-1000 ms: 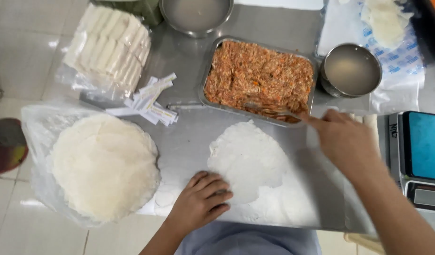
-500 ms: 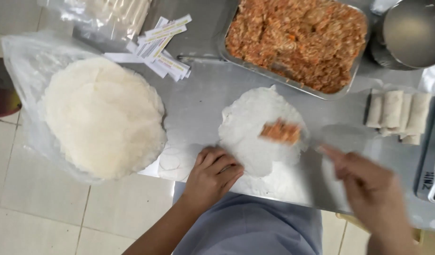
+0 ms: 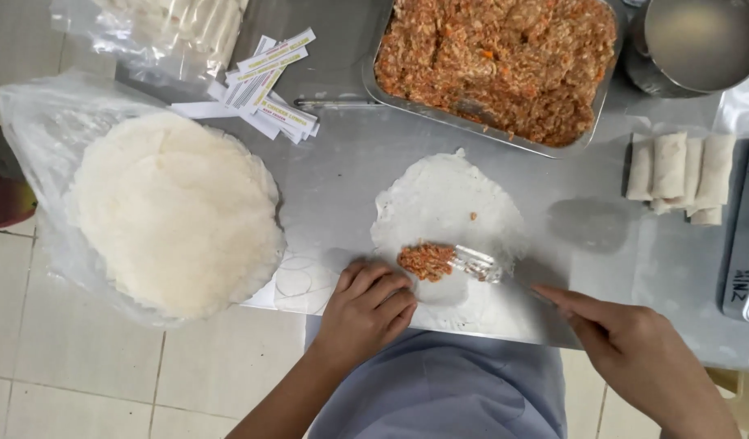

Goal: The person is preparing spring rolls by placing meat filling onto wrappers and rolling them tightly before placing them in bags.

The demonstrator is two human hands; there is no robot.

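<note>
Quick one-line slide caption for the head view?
Left hand steadies a round wrapper while the right hand shapes filling on it with a fork.

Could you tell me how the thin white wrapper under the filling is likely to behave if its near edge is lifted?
The wrapper looks translucent and lies flat on the steel table, so it is probably floppy and tears easily. The filling beside the left hand may weigh that edge down.

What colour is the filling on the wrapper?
Orange-brown filling, flecked with paler bits, on the white wrapper; only the head view shows it.
</note>
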